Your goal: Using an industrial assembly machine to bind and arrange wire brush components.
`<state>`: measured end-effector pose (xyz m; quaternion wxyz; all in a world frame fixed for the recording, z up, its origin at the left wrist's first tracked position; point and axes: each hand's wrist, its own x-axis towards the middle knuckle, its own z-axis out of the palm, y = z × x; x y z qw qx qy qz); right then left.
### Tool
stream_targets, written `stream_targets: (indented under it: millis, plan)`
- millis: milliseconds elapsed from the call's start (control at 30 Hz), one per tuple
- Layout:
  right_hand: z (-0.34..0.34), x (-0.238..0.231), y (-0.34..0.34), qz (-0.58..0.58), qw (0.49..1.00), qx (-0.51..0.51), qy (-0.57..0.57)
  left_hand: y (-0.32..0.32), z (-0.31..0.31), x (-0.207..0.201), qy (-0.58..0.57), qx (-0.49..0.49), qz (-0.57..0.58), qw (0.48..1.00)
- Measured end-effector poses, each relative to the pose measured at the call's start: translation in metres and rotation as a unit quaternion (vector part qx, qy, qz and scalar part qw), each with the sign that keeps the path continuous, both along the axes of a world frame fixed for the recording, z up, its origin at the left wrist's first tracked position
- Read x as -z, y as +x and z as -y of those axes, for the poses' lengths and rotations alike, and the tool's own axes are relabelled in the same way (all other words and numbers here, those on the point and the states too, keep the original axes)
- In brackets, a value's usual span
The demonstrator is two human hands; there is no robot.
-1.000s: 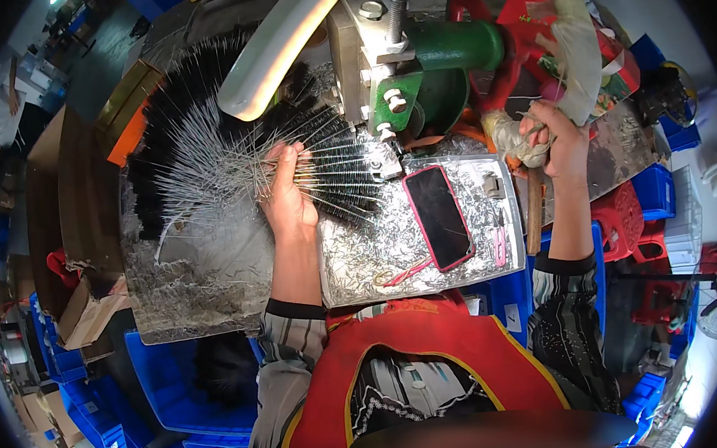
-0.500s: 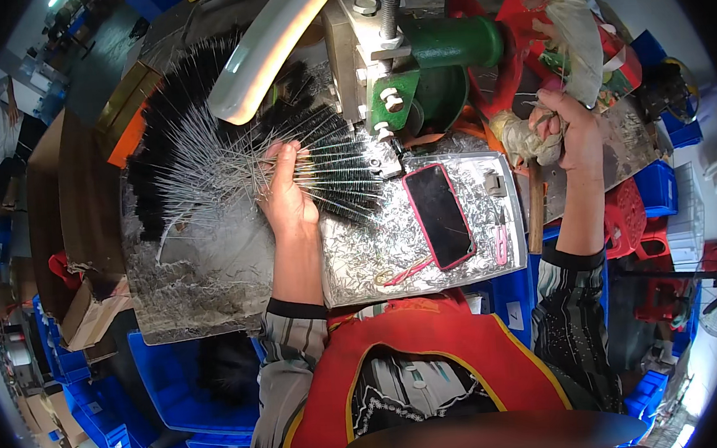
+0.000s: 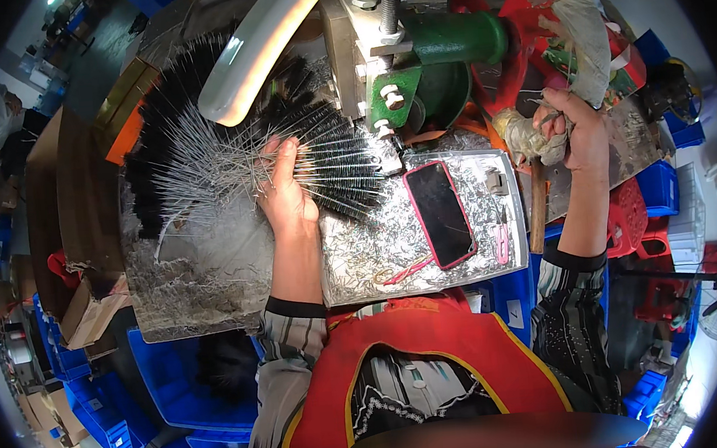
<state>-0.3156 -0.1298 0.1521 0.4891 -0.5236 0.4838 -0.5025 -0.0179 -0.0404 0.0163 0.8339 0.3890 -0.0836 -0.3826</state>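
Observation:
My left hand (image 3: 291, 197) is closed around the wire stems of a fan of thin twisted-wire brushes (image 3: 338, 162) with black bristles, thumb on top. Their bristled ends point right, toward the metal jaw (image 3: 387, 156) at the foot of a green press (image 3: 455, 41). Left of the hand lies a large heap of similar brushes (image 3: 202, 165), bare wire ends crossing one another. My right hand (image 3: 577, 129) is wrapped round a cloth-bound handle (image 3: 537, 144) of the press's red wheel (image 3: 495, 87). Some of its fingers are hidden behind the cloth wrapping.
A shallow tray (image 3: 363, 284) of metal clippings sits before the press, with a red-cased phone (image 3: 442, 215) and pink-handled snips (image 3: 502, 242) in it. A white lamp (image 3: 264, 46) hangs over the heap. Cardboard boxes (image 3: 87, 203) stand left; blue bins (image 3: 181, 377) are below.

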Motion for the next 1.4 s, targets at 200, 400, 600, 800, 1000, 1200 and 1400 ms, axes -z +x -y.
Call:
stream_targets:
  millis: [200, 400, 600, 800, 1000, 1200, 1400]
  plan:
    - [0.002, 0.002, -0.002, 0.004, 1.000, 0.005, 0.009, -0.001, 0.000, 0.001, 0.001, -0.013, -0.001, 1.000]
    - [-0.005, 0.020, 0.005, 0.037, 0.996, 0.041, -0.065, 0.002, 0.001, 0.001, -0.012, -0.014, -0.003, 1.000]
    - [0.005, 0.090, 0.017, 0.083, 0.977, 0.011, -0.196, 0.007, -0.009, -0.008, 0.036, 0.080, 0.044, 0.995]
    - [0.007, 0.091, 0.014, 0.084, 0.976, -0.013, -0.198, 0.015, -0.021, -0.015, 0.029, 0.191, 0.035, 0.981]
    - [0.009, 0.095, 0.012, 0.101, 0.974, -0.006, -0.203, 0.014, -0.024, -0.014, -0.022, 0.185, -0.062, 0.980]
    - [-0.004, 0.051, 0.010, 0.104, 0.990, 0.049, -0.078, 0.015, -0.020, 0.001, -0.015, 0.140, -0.097, 0.985]
    - [-0.002, 0.017, 0.007, 0.053, 0.994, 0.009, -0.090, 0.013, -0.016, 0.004, -0.019, 0.126, -0.092, 0.988]
